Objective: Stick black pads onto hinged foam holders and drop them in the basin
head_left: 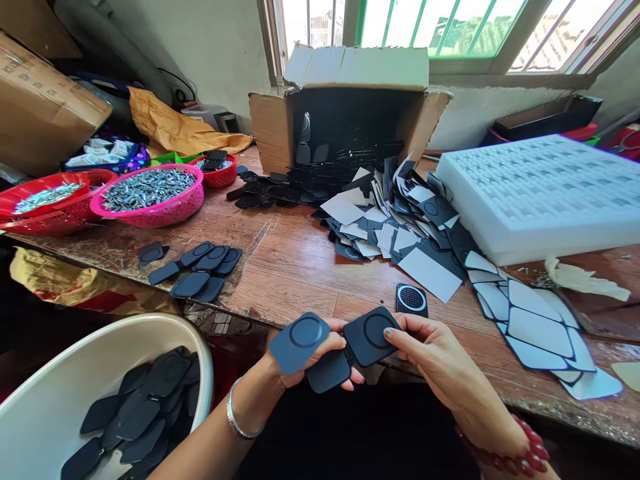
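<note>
In my left hand (327, 345) are a thin dark card with a ring outline (300, 340) and the lower panel of a hinged black pad (327, 373) that looks like a folding charging pad. The card lies over the back of the hand by the thumb. My right hand (430, 347) pinches the right edge of the pad's upper panel, its thumb on the ring. That panel faces up, tilted and unfolded from the other. Just beyond the right fingers lies a small black part with a round mesh face (412, 300) on the table (285, 280).
Several black folding pads (200, 267) lie left. A white tub (200, 333) holds more. Loose cards (385, 233) spill before an open carton (273, 133). White-faced panels (540, 320) and a white foam tray (545, 193) are right. A pink basket (150, 210) holds metal parts.
</note>
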Tool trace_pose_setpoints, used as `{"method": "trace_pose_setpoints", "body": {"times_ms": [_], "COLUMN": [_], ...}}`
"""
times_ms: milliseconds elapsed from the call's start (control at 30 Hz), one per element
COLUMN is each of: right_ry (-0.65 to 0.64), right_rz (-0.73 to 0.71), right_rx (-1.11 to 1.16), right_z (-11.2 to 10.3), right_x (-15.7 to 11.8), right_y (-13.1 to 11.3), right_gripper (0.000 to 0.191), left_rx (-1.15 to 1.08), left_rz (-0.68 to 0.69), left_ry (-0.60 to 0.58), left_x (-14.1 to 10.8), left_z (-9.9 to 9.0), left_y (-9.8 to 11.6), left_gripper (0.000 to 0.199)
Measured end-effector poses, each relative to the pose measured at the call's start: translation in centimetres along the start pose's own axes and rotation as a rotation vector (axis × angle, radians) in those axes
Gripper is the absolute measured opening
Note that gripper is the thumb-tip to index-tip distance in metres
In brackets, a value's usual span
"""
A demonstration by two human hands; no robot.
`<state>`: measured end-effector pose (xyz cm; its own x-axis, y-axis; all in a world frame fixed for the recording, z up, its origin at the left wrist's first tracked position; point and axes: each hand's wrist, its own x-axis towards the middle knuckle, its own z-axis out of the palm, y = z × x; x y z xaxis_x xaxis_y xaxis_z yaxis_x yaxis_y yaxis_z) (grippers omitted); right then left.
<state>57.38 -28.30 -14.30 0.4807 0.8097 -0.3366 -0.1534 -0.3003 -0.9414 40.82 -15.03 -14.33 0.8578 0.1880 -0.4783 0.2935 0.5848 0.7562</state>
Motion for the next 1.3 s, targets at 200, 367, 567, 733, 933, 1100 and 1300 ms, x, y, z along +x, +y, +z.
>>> {"method": "trace_pose_setpoints", "body": {"times_ms": [200, 367, 567, 733, 933, 1100, 1300], "right_ry": [-0.014, -0.037, -0.019, -0.025, -0.028, -0.053, 0.093], "right_rz": [0.02, -0.023, -0.052, -0.069, -0.068, -0.106, -0.238], "right_rx": [0.007, -0.012, -0.02, -0.011, -0.025, -0.071, -0.231], "right_z": [-0.17, -0.12, -0.01, 0.14, 0.03, -0.03, 0.67], "right_x": [0.01, 0.02, 0.0, -0.02, -0.14, -0.28, -0.32], "right_y": [0.32, 0.32, 0.21, 0.22, 0.41, 0.46, 0.47], "right_gripper": [0.042, 0.043, 0.039, 0.036, 0.037, 0.033, 0.034], "left_rx": [0.002, 0.005, -0.005, -0.003, 0.015, 0.026, 0.038], "left_rz": [0.006, 0.003, -0.004, 0.001, -0.004, 0.008, 0.047], "left_ry": [0.0, 0.006, 0.004, 0.017, 0.025, 0.059, 0.112], "left_x": [-0.15, -0.21, -0.13, -0.11, -0.2, 0.0, -0.05], "left_z": [0.18, 0.3, 0.23, 0.24, 0.3, 0.41, 0.86], "left_y": [0.17, 0.31, 0.25, 0.24, 0.26, 0.08, 0.12], "left_gripper": [0.024, 0.025, 0.025, 0.021, 0.022, 0.029, 0.036]}}
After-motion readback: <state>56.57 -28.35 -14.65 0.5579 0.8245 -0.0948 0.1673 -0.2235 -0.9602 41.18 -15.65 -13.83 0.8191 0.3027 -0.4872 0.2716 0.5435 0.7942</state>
